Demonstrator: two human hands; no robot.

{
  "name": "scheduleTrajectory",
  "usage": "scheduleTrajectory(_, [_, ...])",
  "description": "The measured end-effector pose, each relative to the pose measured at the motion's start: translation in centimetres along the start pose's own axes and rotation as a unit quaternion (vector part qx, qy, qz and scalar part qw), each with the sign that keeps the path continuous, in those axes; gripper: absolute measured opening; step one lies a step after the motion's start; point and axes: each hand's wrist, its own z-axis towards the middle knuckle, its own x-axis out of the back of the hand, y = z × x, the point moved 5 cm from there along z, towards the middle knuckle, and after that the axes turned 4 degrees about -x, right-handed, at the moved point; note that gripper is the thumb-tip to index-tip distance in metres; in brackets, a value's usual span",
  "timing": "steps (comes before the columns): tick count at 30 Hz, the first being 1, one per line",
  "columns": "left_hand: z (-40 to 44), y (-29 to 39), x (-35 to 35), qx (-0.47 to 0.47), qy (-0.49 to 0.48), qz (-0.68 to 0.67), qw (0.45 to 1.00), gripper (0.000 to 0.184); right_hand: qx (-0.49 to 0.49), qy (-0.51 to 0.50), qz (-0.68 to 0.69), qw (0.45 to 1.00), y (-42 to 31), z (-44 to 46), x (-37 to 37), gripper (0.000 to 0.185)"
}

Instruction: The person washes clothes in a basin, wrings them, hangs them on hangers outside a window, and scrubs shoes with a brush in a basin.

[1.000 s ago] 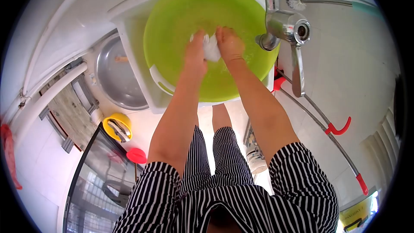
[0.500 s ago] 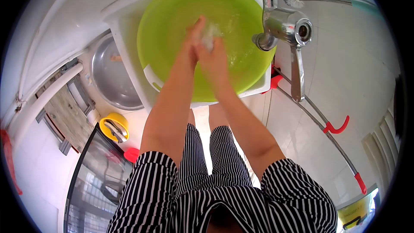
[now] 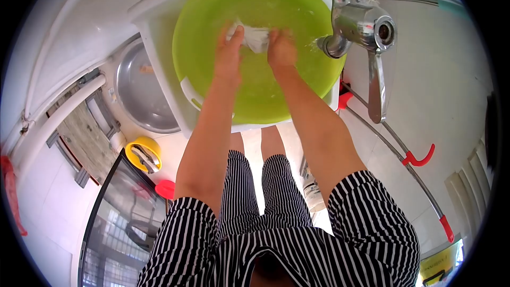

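Observation:
A white cloth (image 3: 256, 39) is stretched between my two hands over the green basin (image 3: 191, 26). My left hand (image 3: 229, 48) grips its left end, thumb on top, fingers blurred. The other end is in my right hand (image 3: 281, 49), whose fingers are curled closed around it. Water lies in the basin below both hands. To the right, the chrome faucet (image 3: 361, 24) reaches over the basin's rim, with water spraying near its spout.
A white sink (image 3: 159, 69) surrounds the basin. On the left are a grey metal bowl (image 3: 149, 93) and a yellow container (image 3: 143, 146) with things in it. Metal poles with red hooks (image 3: 411, 159) lean at the right, beside the faucet handle (image 3: 376, 87).
My hands were pressed together over the white cloth. Now they are apart, with the cloth spread between them. The view has shifted slightly.

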Motion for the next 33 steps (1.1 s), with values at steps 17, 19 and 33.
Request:
scheduleTrajectory(17, [-6.3, 2.4, -1.5, 0.117, -0.06, -0.154, 0.979, 0.025, -0.236, -0.26, 0.522, 0.777, -5.3, -1.8, 9.7, 0.047])
scheduleTrajectory(19, [-6.4, 2.0, -2.0, 0.137, -0.104, -0.163, 0.971, 0.025, -0.257, -0.266, 0.594, 0.714, -5.6, -2.0, 9.4, 0.046])
scheduleTrajectory(33, [-5.8, 1.2, -4.1, 0.126, -0.128, -0.32, 0.93, 0.043, 0.016, -0.089, 0.4, 0.912, -9.9, -2.6, 13.1, 0.022])
